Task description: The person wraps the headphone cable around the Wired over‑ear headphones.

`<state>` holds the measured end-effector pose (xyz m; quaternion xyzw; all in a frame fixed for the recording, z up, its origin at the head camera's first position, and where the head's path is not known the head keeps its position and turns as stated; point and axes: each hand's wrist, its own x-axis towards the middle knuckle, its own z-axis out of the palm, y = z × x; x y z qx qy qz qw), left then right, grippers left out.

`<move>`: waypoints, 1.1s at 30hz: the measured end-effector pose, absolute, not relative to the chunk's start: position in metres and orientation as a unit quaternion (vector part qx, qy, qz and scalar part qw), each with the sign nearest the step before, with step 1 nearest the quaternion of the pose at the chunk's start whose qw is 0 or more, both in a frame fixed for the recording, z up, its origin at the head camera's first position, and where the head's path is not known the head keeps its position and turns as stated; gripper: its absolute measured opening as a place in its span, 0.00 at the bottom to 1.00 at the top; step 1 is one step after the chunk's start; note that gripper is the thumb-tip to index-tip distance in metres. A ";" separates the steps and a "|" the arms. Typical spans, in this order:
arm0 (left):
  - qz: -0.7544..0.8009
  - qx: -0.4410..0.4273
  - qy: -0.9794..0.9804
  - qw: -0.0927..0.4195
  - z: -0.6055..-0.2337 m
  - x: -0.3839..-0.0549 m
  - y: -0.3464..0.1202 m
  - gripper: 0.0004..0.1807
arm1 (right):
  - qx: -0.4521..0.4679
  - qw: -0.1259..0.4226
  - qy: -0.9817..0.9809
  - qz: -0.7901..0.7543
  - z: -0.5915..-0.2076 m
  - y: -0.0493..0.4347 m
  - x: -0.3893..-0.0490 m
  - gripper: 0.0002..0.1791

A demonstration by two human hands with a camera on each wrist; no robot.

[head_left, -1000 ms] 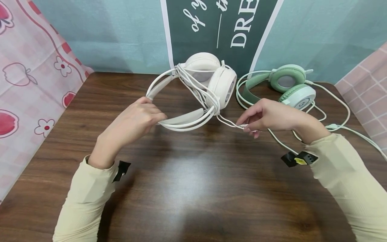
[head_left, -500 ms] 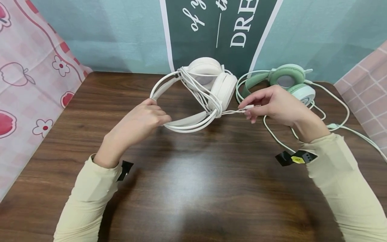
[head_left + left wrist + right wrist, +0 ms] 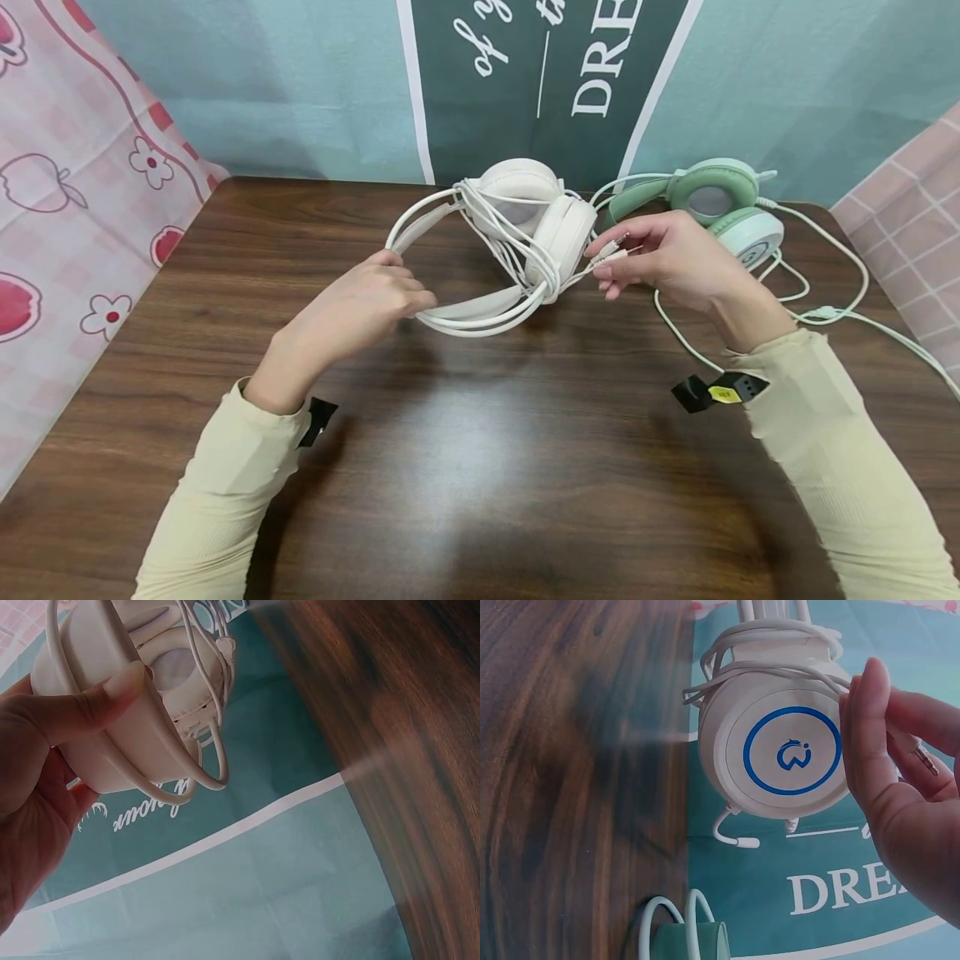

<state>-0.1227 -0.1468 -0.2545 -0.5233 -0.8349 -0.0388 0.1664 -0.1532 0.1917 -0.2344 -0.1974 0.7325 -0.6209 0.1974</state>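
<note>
A wooden table, teal backdrop and fruit-printed cloth suggest a draped indoor nook.

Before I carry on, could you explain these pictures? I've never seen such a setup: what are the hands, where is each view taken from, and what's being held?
There is no robot: these are one person's bare hands. The largest picture is taken from the head, looking forward and down; the others are taken from the left and right wrists, each close to its own hand.

The left hand grips the curved, padded headband of a white plastic over-ear headset, which has a looped white cable wound around it. The right hand pinches thin, metal-tipped white plugs. A green-and-white over-ear headset lies at the back right of the dark brown wood-grain table.
</note>
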 end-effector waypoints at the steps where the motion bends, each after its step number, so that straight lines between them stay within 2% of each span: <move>1: -0.040 -0.525 -0.834 0.164 -0.255 -0.123 -0.146 0.17 | -0.196 0.196 0.728 -0.627 -0.235 0.191 -0.154 0.11; 12: -0.045 -0.535 -0.829 0.156 -0.258 -0.121 -0.144 0.18 | -0.172 0.153 0.699 -0.677 -0.248 0.185 -0.157 0.11; 17: -0.046 -0.536 -0.829 0.153 -0.259 -0.120 -0.144 0.17 | -0.146 0.116 0.759 -0.624 -0.250 0.183 -0.159 0.12; 20: -0.045 -0.537 -0.829 0.152 -0.259 -0.119 -0.145 0.17 | -0.111 0.107 0.794 -0.589 -0.251 0.181 -0.161 0.16; 22: -0.047 -0.538 -0.828 0.151 -0.260 -0.119 -0.145 0.17 | -0.088 0.119 0.805 -0.575 -0.251 0.181 -0.161 0.21; 28: -0.063 -0.549 -0.819 0.152 -0.263 -0.122 -0.145 0.17 | -0.071 0.201 0.769 -0.602 -0.254 0.188 -0.167 0.40; 33: -0.065 -0.563 -0.811 0.143 -0.266 -0.126 -0.143 0.17 | -0.084 0.253 0.737 -0.621 -0.260 0.195 -0.168 0.41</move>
